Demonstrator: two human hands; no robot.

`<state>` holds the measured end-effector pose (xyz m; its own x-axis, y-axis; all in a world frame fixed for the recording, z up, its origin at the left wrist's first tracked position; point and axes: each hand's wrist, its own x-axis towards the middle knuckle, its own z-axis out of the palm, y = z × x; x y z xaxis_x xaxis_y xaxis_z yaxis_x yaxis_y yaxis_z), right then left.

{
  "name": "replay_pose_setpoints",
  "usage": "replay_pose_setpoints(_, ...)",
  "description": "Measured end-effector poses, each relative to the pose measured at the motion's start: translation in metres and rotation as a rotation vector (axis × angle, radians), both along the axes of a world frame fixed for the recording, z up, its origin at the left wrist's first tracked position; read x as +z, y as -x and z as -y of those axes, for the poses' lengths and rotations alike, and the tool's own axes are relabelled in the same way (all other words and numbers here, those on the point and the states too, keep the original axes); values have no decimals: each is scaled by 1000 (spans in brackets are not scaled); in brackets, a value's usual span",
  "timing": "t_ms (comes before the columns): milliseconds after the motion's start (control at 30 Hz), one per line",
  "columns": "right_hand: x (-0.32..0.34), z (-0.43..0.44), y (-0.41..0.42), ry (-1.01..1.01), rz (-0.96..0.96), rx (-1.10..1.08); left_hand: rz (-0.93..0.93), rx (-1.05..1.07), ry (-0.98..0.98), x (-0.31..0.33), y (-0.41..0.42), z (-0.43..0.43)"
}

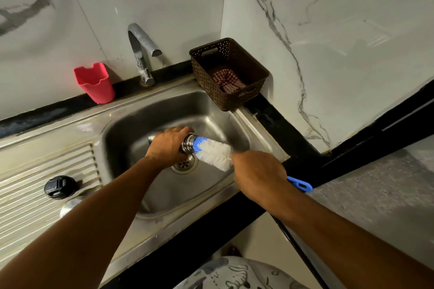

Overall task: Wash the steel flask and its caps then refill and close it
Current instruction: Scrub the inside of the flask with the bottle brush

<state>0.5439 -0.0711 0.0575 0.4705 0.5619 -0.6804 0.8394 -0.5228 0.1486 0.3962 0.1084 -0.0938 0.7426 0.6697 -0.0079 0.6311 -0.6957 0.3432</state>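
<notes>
Sink [164, 110]: left hand [168, 145] grips flask [189, 143], right hand [258, 173] grips brush [213, 152] at its mouth; black cap [60, 187] and apparently a steel cap [70, 206] on drainer [28, 213]; rinse, refill, closing outstanding.

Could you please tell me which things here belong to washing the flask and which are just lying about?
In use: steel flask, bottle brush, black cap, steel cap, sink, tap.
Lying about: pink cup, brown basket, checked cloth.
</notes>
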Motion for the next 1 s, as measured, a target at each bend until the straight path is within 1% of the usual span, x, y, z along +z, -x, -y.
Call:
replay_pose_setpoints(67, 2, 5, -5, -21, 3, 25, -15, 11, 2, 0, -6, -1)
replay_pose_setpoints(133, -1, 8, -12, -131, 34, 94, -35, 5, -5, -2, -13, 0)
replay_pose_setpoints(167, -2, 6, -16, -99, 33, 68, -44, 4, -8, -2, -17, 1)
replay_pose_setpoints(233, 1, -1, -22, 105, 5, -85, -65, 14, -8, -4, -23, 2)
replay_pose_setpoints(267, 2, -2, -24, 146, -8, -137, -75, 19, -8, -5, -26, 3)
replay_pose_setpoints(333, 3, -4, -29, 144, -19, -117, -89, 24, -11, -8, -30, 5)
replay_pose_setpoints(467, 7, 8, -36, 3, 4, -6, -93, 41, -16, -11, -34, 7)
replay_pose_setpoints(500, 7, 6, -38, 16, 1, -30, -93, 43, -18, -12, -35, 7)
replay_pose_setpoints(567, 11, 3, -40, 105, 3, -87, -78, 41, -10, -15, -36, 8)
replay_pose_setpoints(667, 16, -3, -43, 220, 22, -46, -55, 47, 10, -17, -36, 7)
replay_pose_setpoints(767, 16, -4, -44, 243, 37, -13, -58, 61, 10, -17, -37, 6)
replay_pose_setpoints(800, 14, 0, -45, 226, 44, 20, -61, 71, 14, -19, -35, 5)
replay_pose_setpoints(833, 12, 7, -48, 127, 61, 90, -64, 90, 23, -20, -32, 4)
replay_pose_setpoints(900, 10, 22, -57, -197, 74, 254, -65, 149, 39, -21, -23, -1)
replay_pose_setpoints(933, 10, 27, -60, -282, 58, 266, -67, 173, 41, -22, -19, -5)
replay_pose_setpoints(1000, 9, 29, -66, -336, 35, 249, -75, 220, 65, -21, -15, -11)
